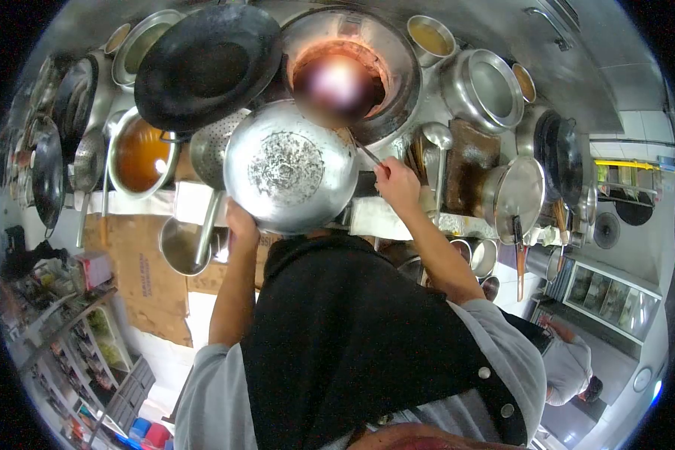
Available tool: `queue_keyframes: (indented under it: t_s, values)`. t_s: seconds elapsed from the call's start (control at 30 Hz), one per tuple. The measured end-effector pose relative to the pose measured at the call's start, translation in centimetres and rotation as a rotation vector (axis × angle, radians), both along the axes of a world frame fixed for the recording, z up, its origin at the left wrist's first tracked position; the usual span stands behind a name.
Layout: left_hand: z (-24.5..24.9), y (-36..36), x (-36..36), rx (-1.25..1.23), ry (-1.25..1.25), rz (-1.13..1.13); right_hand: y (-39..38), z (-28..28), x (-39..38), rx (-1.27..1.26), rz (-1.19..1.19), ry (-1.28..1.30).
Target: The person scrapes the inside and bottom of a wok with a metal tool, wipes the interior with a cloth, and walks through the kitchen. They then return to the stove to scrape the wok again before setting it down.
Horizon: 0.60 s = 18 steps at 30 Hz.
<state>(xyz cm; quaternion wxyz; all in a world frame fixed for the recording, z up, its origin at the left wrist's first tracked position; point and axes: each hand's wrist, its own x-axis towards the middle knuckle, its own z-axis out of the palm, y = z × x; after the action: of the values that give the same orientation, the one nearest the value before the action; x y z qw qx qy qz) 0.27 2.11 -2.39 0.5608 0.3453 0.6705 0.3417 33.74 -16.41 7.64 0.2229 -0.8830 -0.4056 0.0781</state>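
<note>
A large metal basin (289, 169) is tipped up, its scuffed underside facing me. My left hand (241, 226) grips its lower left rim with closed fingers. On the other side, my right hand (397, 184) is closed around the thin handle of a metal utensil (369, 155). That utensil's working end is hidden by the basin. The basin's top edge overlaps the front of a round stove burner (403, 94), which glows bright white and orange inside. To the left of the burner, a black wok (208, 67) leans above the basin.
A pot of orange-brown liquid (141, 161) and a perforated strainer (208, 154) stand on the left. A ladle (438, 139), a metal pot (495, 90) and a round lid (521, 191) are on the right. Cardboard (146, 277) covers the floor. Another person (566, 360) is behind me.
</note>
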Motion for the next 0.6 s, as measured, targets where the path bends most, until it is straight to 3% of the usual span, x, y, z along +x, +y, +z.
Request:
queue_keyframes:
  t_s: [0.07, 0.27, 0.37, 0.47, 0.6]
  values:
    - [-0.2, 0.0, -0.3, 0.008, 0.085, -0.057, 0.4, 0.0, 0.4, 0.026, 0.030, 0.008]
    - [-1.2, 0.0, -0.3, 0.000, -0.043, -0.021, 1.6, 0.5, 1.9, 0.039, 0.097, -0.017]
    - [0.9, -0.2, -0.2, 0.017, 0.176, -0.140, 1.3, 0.4, 2.4, 0.008, 0.112, -0.002]
    - [-0.8, -1.2, -0.1, 0.004, -0.058, 0.051, 2.0, 0.1, 3.6, 0.065, 0.135, -0.006]
    - [0.6, -0.1, 0.4, 0.035, 0.127, -0.110, 1.7, 0.6, 3.2, 0.062, 0.086, 0.086]
